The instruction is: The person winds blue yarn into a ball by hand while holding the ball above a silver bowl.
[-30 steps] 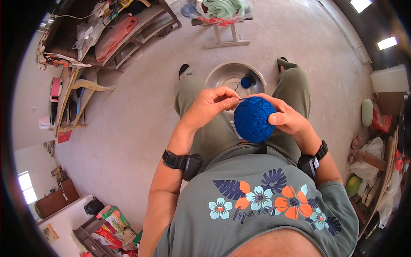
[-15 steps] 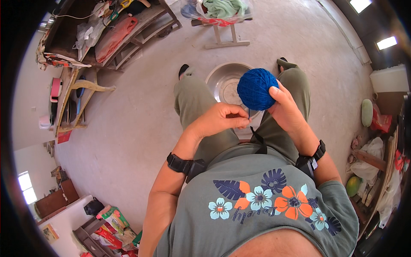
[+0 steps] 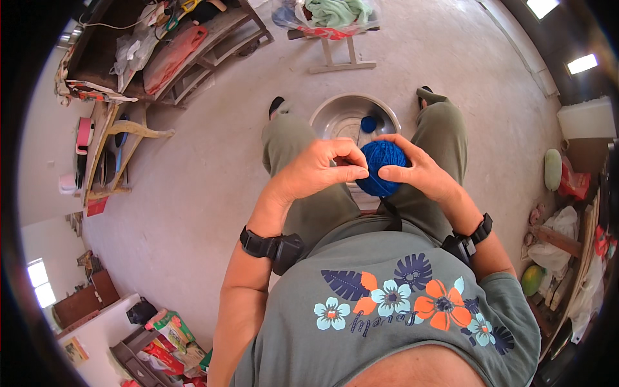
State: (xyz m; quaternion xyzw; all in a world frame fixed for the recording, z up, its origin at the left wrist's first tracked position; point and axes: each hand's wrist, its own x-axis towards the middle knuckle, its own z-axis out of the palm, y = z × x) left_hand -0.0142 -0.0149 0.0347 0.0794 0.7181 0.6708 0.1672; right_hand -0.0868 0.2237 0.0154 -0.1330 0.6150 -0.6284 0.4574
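Pale concrete floor [image 3: 193,180], faintly scuffed, spreads around the person, with a cluttered shelf [image 3: 225,51] off to the far left and a wooden stool [image 3: 351,55] straight ahead, a bag [image 3: 338,16] of pale green cloth on top of it. Between the two legs sits a round steel basin [image 3: 325,116], dull silver.

What draws my eye is the big ball [image 3: 382,156] of yarn, held up before the lap, over the near part of the basin. It is a deep, saturated blue, nearly round and thickly wound, its strands crossing at several angles so the surface looks ridged. The right hand [image 3: 427,173] has it from the right side in a cupped hold, fingers over the far top and thumb laid on the near face, spread about as wide as the ball itself. The left hand [image 3: 319,171] is at the ball's left side, thumb and forefinger drawn nearly together at the tips; whether yarn is pinched there, I can't make out. Down in the basin rests a small ball [image 3: 368,124] of similar blue, smoother to look at, with a thin dark strand [image 3: 358,137] showing near it.
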